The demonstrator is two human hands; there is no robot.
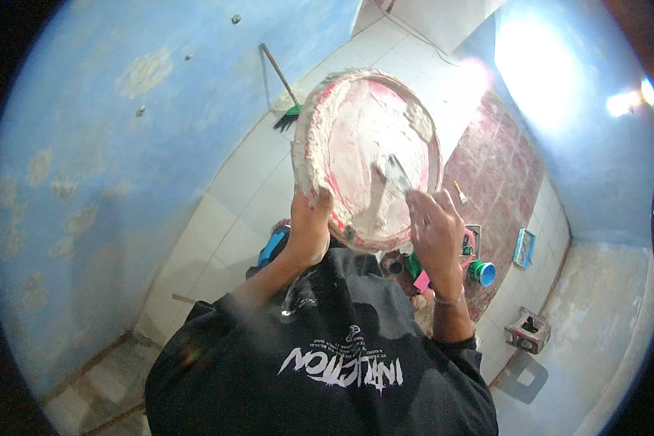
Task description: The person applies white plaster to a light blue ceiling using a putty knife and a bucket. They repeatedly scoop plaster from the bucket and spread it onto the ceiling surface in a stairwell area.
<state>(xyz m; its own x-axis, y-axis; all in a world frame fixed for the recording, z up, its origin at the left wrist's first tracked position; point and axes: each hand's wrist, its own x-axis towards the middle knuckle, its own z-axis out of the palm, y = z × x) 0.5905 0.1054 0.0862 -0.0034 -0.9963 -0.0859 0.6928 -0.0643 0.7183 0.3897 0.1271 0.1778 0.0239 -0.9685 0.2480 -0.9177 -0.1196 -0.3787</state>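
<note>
My left hand (312,224) grips the lower left rim of a round red tub lid (314,145), tilted up in front of my chest. Off-white paste is smeared over its inside and caked thickly along the left rim. In my right hand (437,224), closed round its handle, is a putty knife (397,174). The metal blade points up and left over the lid's inner face; whether it touches the paste I cannot tell. Part of the knife's handle is hidden by my fingers.
A green broom (289,116) leans at the blue patched wall (123,145). On the floor to the right are a brush (460,192), a blue-rimmed bucket (485,274), a blue tray (524,248) and a stool (528,330). A bright lamp (472,75) glares beyond the lid.
</note>
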